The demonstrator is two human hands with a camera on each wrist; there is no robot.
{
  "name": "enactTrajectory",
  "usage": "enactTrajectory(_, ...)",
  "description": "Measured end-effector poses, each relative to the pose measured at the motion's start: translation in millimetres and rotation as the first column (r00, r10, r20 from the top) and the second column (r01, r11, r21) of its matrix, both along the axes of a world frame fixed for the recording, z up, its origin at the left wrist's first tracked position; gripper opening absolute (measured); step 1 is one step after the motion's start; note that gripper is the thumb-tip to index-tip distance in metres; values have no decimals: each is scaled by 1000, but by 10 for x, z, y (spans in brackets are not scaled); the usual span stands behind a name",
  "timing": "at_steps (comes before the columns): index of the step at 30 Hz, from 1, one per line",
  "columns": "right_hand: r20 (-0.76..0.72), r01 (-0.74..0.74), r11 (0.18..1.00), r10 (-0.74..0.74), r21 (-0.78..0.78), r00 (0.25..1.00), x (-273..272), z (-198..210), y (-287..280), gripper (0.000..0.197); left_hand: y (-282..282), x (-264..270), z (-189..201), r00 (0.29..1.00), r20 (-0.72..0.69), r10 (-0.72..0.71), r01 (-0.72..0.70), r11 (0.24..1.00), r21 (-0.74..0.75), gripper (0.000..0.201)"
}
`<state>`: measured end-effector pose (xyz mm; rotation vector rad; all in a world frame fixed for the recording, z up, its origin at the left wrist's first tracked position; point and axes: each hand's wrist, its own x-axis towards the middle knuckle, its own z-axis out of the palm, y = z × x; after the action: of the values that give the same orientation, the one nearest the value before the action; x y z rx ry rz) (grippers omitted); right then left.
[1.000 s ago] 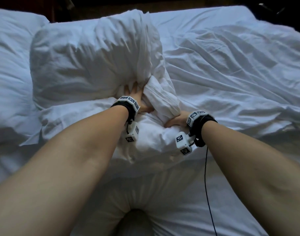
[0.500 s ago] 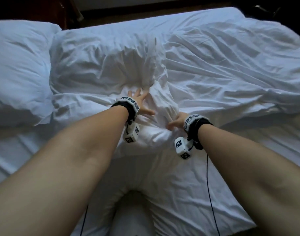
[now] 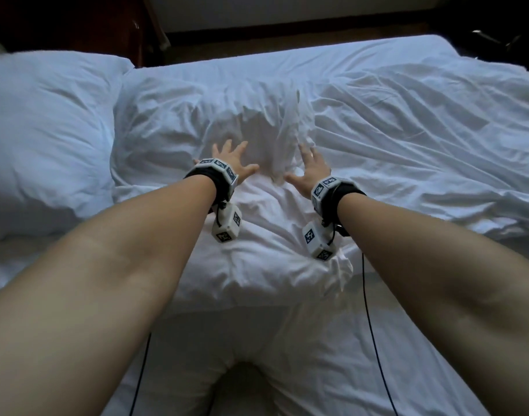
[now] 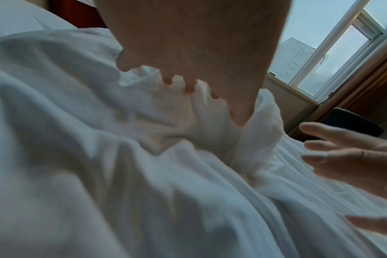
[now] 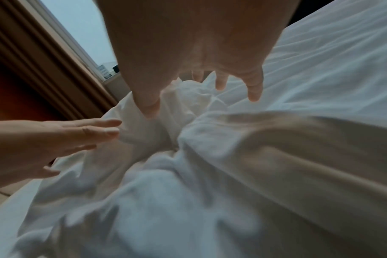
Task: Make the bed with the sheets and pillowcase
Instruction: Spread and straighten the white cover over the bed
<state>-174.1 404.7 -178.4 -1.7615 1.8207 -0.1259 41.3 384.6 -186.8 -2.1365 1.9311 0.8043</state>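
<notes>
A white pillow in a wrinkled pillowcase (image 3: 182, 121) lies flat across the bed, its bunched open end (image 3: 284, 139) standing up in a ridge between my hands. My left hand (image 3: 231, 159) is spread, fingers straight, just left of that ridge. On the other side of the ridge my right hand (image 3: 310, 166) is spread the same way. Neither hand holds cloth. The wrist views show both hands open over the cloth: left hand (image 4: 188, 73), right hand (image 5: 210, 73). A crumpled white sheet (image 3: 422, 139) covers the right half of the bed.
A second white pillow (image 3: 44, 139) lies at the far left. Dark wooden furniture (image 3: 71, 28) and floor sit beyond the bed's far edge. A window (image 4: 334, 52) shows in the left wrist view. Sensor cables (image 3: 374, 340) hang from my wrists over the mattress sheet (image 3: 332, 355).
Both hands let go of the bunched pillowcase end and spread open, moving forward. The pillow dropped from propped-up to lying flat on the bed.
</notes>
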Motion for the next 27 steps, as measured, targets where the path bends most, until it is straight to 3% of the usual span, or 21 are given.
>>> enactTrajectory(5, -124, -200, 974, 187, -106, 975, 520, 37, -673, 88, -583, 394, -9, 998, 58, 11, -5, 995, -101, 82)
enactTrajectory(9, -187, -186, 982, 187, 24, 964, 806, -27, -1336, 94, -946, 1045, -212, 984, 61, 170, -171, 985, 20, 112)
enactTrajectory(13, -245, -179, 975, 207, 130, 947, 1102, -408, -1744, 105, -1015, 1548, -603, 957, 86, 278, -286, 954, 94, 122)
enactTrajectory(18, -272, -209, 966, 243, 149, 931, 1539, -1087, -1982, 112, -1156, 1865, -1264, 955, 100, 279, -283, 959, 24, 136)
enactTrajectory(22, -295, -233, 949, 290, 213, 910, 1668, -1469, -2086, 117, -1141, 1873, -1627, 953, 55, 299, -300, 954, 0, 130)
enactTrajectory(27, -321, -245, 943, 309, 225, 895, 1550, -1420, -1909, 113, -996, 1690, -1671, 938, 77, 338, -339, 941, -9, 113)
